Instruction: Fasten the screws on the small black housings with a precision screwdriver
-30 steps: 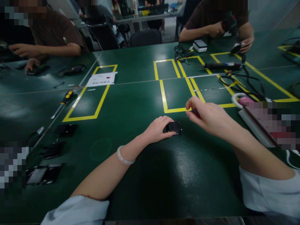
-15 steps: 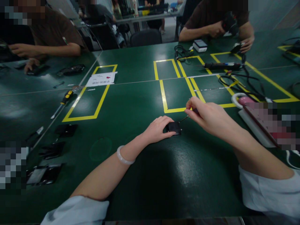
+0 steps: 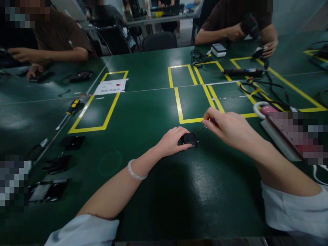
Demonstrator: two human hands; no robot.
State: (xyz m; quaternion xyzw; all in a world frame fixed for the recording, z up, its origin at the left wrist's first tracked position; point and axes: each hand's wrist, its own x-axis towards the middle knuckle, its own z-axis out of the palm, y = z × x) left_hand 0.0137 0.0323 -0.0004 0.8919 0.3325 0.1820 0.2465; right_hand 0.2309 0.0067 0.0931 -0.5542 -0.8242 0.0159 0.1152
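Observation:
On the green table, my left hand is closed around a small black box-like part, thumb on the near side and fingers on the far side. Small metal pins or screws stick out of the part's right side. My right hand pinches a thin metal tool, perhaps a hex key, whose shaft slants down to the part's far right corner. Most of the tool's grip end is hidden in my fingers. A pale bracelet circles my left wrist.
At left lie a yellow-and-black screwdriver and several black parts. A paper sheet lies by yellow tape. Cables, a black pen-like tool and a white box are at right. Two people work across the table.
Hardly anything differs. Both my hands hold nearly the same place, and the black part and thin tool have barely shifted.

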